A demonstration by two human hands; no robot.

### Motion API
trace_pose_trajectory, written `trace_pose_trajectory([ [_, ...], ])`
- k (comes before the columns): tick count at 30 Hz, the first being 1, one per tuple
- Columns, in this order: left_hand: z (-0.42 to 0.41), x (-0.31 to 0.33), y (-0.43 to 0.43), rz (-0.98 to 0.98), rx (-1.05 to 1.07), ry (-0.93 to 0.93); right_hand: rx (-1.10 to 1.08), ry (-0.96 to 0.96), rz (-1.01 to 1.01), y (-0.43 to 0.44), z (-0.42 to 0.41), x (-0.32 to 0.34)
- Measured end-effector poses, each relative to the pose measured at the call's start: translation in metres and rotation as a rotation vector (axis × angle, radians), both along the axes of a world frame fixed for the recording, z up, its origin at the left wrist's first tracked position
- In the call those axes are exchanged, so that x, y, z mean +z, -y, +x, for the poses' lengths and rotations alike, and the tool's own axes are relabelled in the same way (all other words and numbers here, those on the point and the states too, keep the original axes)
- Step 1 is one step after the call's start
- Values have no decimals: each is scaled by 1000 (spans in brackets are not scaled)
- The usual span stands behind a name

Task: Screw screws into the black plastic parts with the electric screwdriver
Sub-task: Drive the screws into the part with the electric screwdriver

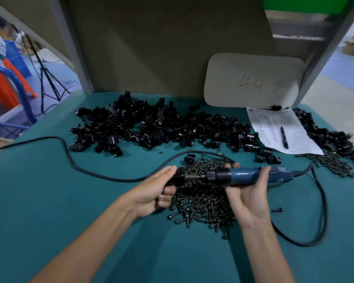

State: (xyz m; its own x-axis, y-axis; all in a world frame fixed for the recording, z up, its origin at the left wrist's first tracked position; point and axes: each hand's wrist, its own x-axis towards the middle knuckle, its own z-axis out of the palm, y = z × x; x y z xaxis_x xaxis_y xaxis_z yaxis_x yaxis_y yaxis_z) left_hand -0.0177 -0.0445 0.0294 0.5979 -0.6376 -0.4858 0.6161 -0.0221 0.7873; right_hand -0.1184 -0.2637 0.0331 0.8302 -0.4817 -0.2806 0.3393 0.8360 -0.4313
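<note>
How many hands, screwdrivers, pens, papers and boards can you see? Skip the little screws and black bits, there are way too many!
electric screwdriver: 1
hands: 2, the left hand gripping a black plastic part, the right hand gripping the electric screwdriver
pen: 1
paper sheet: 1
board marked 44: 1
total: 6

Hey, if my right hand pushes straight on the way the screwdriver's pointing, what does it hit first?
The black plastic part gripped in the left hand. The right hand holds the electric screwdriver pointing left, its bit seemingly at that part; contact is unclear.
</note>
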Motion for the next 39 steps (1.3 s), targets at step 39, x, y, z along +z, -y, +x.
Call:
trace_pose_trajectory([
  [39, 7, 25, -13, 39, 79, 52, -111, -727, -1125, 63, -45, 23],
])
